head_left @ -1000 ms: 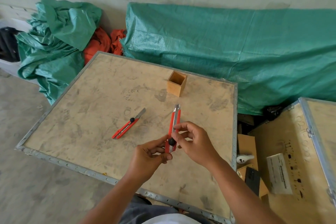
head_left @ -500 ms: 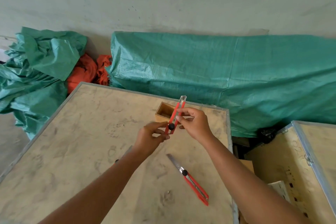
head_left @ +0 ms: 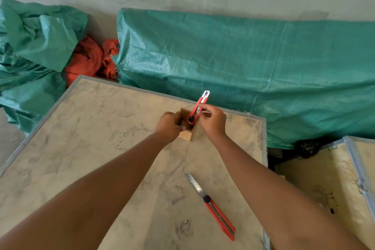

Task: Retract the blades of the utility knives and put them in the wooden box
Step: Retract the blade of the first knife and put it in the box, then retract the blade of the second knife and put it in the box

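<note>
right hand (head_left: pixel 212 119) grip pinches red knife (head_left: pixel 197 107) over wooden box (head_left: pixel 185 135); left hand (head_left: pixel 168 126) grip clasps box, hiding it | second knife (head_left: pixel 213 206), blade out, lower right of table (head_left: pixel 81 128)

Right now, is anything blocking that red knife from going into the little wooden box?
Nothing visible. The right hand holds the red knife with its lower end already in the wooden box, which the left hand steadies.
</note>
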Tool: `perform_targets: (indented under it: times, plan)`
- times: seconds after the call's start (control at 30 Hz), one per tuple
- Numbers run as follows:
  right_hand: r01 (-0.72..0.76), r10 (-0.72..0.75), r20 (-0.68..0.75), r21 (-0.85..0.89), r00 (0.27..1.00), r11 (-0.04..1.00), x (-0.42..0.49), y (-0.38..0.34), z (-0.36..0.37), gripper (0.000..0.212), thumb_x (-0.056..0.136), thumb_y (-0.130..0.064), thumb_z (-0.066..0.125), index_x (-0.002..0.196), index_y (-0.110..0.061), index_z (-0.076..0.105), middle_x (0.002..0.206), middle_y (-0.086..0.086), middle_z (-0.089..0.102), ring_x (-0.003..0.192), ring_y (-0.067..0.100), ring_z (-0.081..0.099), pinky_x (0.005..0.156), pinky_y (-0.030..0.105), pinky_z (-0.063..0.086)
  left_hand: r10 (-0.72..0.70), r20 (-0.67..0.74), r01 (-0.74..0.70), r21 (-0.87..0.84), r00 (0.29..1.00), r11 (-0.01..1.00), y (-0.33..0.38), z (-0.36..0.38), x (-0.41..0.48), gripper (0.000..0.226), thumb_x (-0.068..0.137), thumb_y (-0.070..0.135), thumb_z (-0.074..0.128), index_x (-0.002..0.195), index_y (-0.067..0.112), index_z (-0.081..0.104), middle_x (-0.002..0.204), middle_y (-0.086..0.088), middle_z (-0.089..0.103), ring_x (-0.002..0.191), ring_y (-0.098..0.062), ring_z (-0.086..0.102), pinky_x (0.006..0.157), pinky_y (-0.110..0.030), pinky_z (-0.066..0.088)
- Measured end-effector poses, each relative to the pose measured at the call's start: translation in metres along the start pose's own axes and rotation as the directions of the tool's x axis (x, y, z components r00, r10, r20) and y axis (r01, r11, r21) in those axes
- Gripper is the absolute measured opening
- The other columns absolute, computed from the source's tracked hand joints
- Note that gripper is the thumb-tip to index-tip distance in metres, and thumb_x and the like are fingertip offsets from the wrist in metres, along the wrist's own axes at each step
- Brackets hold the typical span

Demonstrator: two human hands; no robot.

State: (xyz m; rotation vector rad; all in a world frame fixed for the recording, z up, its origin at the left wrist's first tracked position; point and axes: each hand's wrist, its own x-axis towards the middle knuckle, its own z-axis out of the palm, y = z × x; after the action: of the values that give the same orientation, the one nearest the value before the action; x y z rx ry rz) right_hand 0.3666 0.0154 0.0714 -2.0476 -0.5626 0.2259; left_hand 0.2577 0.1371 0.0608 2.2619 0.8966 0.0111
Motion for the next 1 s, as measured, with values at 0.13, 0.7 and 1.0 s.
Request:
perform_targets:
  times: [0.13,0.7,1.0]
  plan:
    - [-0.009,0.013,0.058,-0.065,0.998,0.998,-0.005,0.007,0.010,0.024,0.093,-0.004,0.069,0.113,-0.014,0.079,0.113,0.008,0.079,0.096,0.022,0.074,0.084,0.021,0.051,-0.006,-0.017,0.005,-0.022,1.000,1.000,-0.008,0.007,0.004,0.037,0.082,0.024,0.077,0.117,0.019,0.068,0.119,-0.008,0.061,0.097,-0.024,0.058,0.079,-0.028,0.042]
    - [-0.022,0.021,0.142,0.004,0.990,1.000,-0.073,-0.008,0.008,0.027,0.095,-0.007,0.068,0.120,-0.012,0.075,0.120,0.006,0.075,0.098,0.011,0.066,0.083,0.015,0.055,-0.039,-0.175,-0.010,-0.267,0.984,0.964,-0.041,-0.010,-0.066,0.044,0.085,0.034,0.074,0.126,0.022,0.065,0.132,0.000,0.062,0.099,-0.012,0.064,0.076,-0.020,0.045]
    - [-0.172,0.165,0.519,-0.034,0.839,0.984,-0.160,-0.034,0.086,0.018,0.094,-0.018,0.070,0.110,-0.022,0.076,0.102,0.002,0.077,0.095,0.020,0.074,0.088,0.048,0.063,-0.340,-0.204,0.242,-0.392,0.918,0.888,-0.152,-0.042,-0.187,0.028,0.085,0.031,0.073,0.112,0.025,0.073,0.111,0.005,0.073,0.091,-0.008,0.067,0.065,-0.020,0.049]
